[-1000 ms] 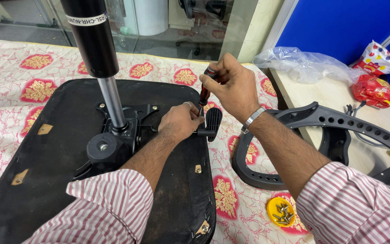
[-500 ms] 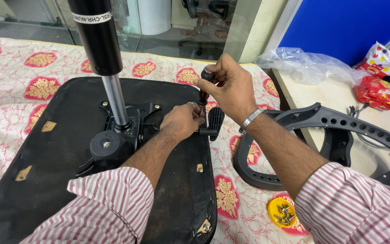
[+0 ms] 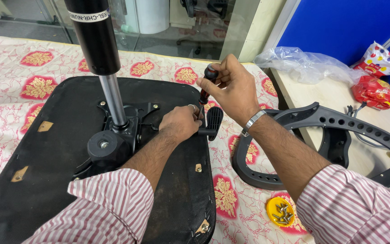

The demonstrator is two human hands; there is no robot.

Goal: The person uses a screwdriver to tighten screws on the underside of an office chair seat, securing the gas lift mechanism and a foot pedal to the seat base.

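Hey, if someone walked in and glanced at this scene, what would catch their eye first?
Probably the black gas cylinder rising from the mechanism on the upturned black seat base at centre left. Next, the two hands at the seat's right edge: the right hand grips a red-and-black screwdriver upright, while the left hand rests at its tip. A curved black armrest frame lies to the right on the floral cloth.

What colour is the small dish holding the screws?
Yellow: the dish lies on the patterned cloth near the right sleeve, seen in the head view.

head view looks down, close over the upturned chair seat [image 3: 46, 149].
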